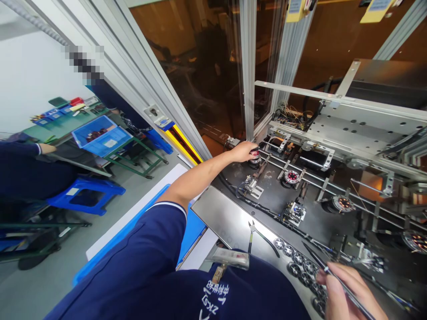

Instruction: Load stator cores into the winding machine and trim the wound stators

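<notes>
With the left hand point(245, 152) clasping the leftmost round fixture point(255, 163) and the right hand point(350, 286) gripping a pointed black tool point(315, 256), careless lowering could have scattered nearby metal rings point(299, 258).

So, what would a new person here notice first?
Probably the bare left hand near the middle, touching a round, red-marked black part. Then maybe the bare right hand, lower right, holding a slim black pointed tool, or the small round silver-and-black parts clustered on the shiny metal ledge.
</notes>
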`<control>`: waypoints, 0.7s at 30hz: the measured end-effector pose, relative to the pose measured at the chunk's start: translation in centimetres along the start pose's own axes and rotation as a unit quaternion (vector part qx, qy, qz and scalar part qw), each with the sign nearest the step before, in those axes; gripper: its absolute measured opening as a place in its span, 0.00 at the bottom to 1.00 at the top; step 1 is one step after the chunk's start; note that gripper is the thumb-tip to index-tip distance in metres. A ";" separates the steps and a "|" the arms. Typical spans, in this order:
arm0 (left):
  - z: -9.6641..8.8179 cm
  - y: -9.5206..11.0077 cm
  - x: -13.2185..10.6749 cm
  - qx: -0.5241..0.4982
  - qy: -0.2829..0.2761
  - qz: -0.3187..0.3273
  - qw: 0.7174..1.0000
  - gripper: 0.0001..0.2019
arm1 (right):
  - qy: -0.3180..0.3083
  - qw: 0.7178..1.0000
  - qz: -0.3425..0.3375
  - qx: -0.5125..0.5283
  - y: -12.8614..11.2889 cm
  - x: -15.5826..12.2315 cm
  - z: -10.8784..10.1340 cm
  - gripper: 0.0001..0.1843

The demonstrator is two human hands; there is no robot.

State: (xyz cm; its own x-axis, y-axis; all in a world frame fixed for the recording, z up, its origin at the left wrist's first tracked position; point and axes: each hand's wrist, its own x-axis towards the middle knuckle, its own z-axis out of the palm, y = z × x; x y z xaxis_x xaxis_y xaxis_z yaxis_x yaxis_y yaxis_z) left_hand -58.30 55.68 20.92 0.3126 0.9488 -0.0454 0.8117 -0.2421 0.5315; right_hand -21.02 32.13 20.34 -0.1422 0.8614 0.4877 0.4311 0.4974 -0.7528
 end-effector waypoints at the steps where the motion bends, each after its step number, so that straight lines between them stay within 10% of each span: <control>1: -0.4 1.1 -1.1 -0.033 0.006 0.010 0.999 0.17 | 0.009 1.000 -0.005 0.001 -0.1 0.4 0.0 0.06; 10: -1.4 11.2 -11.2 -0.377 -0.142 0.100 0.910 0.22 | -0.002 0.995 -0.077 0.061 -3.5 4.8 2.4 0.05; 21: -1.7 13.6 -14.3 -0.325 -0.174 0.107 0.923 0.18 | -0.016 0.990 -0.124 0.072 -3.9 4.1 3.7 0.08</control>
State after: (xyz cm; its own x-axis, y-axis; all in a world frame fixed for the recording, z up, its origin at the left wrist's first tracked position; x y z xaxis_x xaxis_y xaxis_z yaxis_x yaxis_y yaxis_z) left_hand -52.58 39.14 30.30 0.6627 0.7434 -0.0899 0.2809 -0.1355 0.9501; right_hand -26.57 34.09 23.60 -0.2575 0.7130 0.6521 0.2492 0.7011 -0.6681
